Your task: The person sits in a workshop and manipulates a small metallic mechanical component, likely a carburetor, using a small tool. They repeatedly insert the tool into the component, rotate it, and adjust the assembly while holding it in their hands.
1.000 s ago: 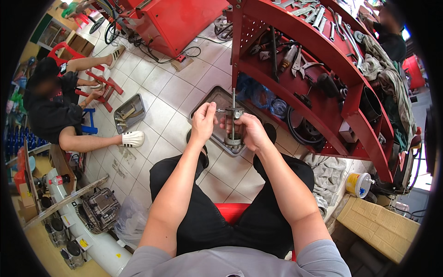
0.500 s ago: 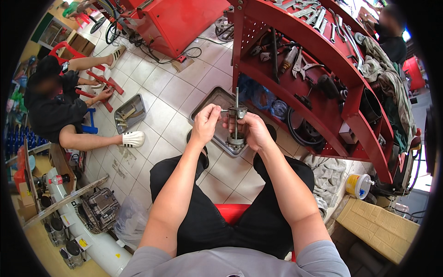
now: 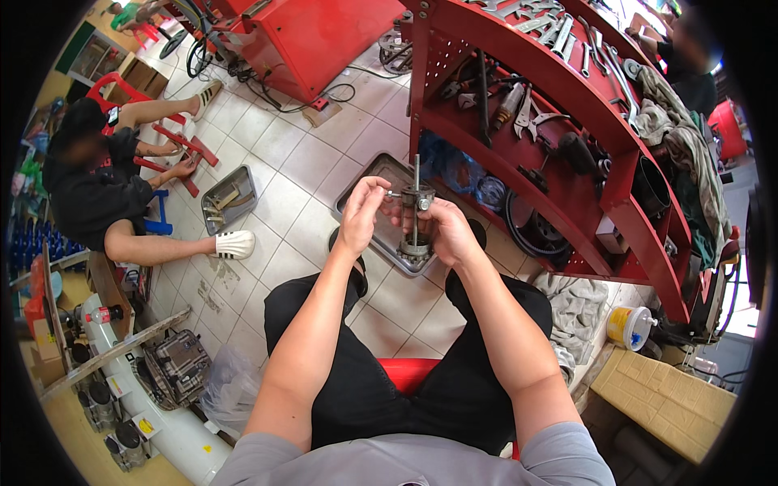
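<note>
Right hand (image 3: 447, 229) had its fingers wrapped round a metal assembly (image 3: 419, 198) — long rod (image 3: 417, 168) running through it, toothed ring (image 3: 414, 251) at the near end. It was out past the knees, over a shallow tray (image 3: 389, 168) on the tiled floor (image 3: 279, 211); couldn't tell if it touched. Left hand (image 3: 361, 217) had bent fingers by the side bolt (image 3: 393, 194) — pinching or not, no clue. Red tool rack (image 3: 478, 162) stood off to the right, wrenches (image 3: 559, 31) on top.

Both hands (image 3: 452, 232) are at a metal tool (image 3: 418, 199) over a tray (image 3: 386, 168).
</note>
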Motion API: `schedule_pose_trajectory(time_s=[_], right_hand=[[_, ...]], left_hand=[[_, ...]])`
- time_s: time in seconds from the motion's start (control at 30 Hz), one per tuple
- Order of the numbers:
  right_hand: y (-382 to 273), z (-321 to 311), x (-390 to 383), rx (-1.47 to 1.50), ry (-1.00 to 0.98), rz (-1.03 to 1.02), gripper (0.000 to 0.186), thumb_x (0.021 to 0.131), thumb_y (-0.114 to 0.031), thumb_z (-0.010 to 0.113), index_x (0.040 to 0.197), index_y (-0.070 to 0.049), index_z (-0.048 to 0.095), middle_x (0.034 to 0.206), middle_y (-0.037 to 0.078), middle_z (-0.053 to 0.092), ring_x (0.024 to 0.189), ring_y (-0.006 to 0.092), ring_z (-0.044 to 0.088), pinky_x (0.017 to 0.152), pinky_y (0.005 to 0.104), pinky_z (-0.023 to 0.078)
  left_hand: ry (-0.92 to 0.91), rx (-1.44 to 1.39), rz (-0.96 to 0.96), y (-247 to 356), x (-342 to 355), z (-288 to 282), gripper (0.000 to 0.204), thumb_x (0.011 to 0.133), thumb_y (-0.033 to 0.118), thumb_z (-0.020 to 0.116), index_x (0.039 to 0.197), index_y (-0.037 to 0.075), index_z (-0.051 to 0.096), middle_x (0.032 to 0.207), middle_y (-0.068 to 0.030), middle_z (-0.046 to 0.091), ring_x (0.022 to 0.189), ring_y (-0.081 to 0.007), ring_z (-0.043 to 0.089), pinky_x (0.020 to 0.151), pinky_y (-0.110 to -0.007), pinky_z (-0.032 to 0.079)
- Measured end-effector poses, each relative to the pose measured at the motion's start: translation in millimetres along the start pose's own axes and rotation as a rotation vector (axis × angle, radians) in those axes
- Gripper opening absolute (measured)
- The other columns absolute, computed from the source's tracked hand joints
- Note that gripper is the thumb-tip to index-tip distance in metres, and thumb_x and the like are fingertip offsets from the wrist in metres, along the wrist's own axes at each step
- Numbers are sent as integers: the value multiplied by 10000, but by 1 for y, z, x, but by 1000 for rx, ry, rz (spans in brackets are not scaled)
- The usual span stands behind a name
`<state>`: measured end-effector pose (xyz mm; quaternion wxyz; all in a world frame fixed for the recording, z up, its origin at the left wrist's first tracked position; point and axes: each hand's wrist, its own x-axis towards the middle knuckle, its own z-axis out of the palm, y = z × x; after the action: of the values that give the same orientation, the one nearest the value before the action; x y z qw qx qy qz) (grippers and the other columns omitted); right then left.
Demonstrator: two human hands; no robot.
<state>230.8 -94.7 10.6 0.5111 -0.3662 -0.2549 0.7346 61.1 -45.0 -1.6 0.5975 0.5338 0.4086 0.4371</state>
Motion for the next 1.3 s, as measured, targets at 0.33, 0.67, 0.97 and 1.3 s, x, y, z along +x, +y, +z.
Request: schedule_pose_trajectory(time_s=[0.33,0.67,0.97,1.3], right_hand=[[-8,14,-4,106,101,16,277,783,-25,462,1004,70,601,953,178,675,848,249,665,725,313,505],[-1,14,-1,-36,60,-40,221,773,-10,508,943,51,635,890,102,690,778,147,627,721,258,475],[1,31,-15,-574,30,-186,303,738,-81,530,1000,30,635,820,60,655,776,118,566,752,280,471],[7,33,-15,-791,70,-29,291,805,-84,533,1054,33,629,874,35,651,819,78,549,765,254,463]], left_hand=[[88,-12,-14,-31,6,-21,348,1006,371,481,960,42,586,808,-16,564,728,-93,547,629,-235,424],[93,-529,-274,-17,-5,2,197,935,265,475,841,103,535,838,-57,623,684,-159,596,579,-297,465],[133,-654,-546,-50,-16,13,203,924,266,503,781,144,579,700,20,582,602,-100,559,543,-269,462],[159,-1101,-493,-41,-28,19,289,945,362,453,1013,130,609,934,-39,656,839,-183,642,779,-358,536]])
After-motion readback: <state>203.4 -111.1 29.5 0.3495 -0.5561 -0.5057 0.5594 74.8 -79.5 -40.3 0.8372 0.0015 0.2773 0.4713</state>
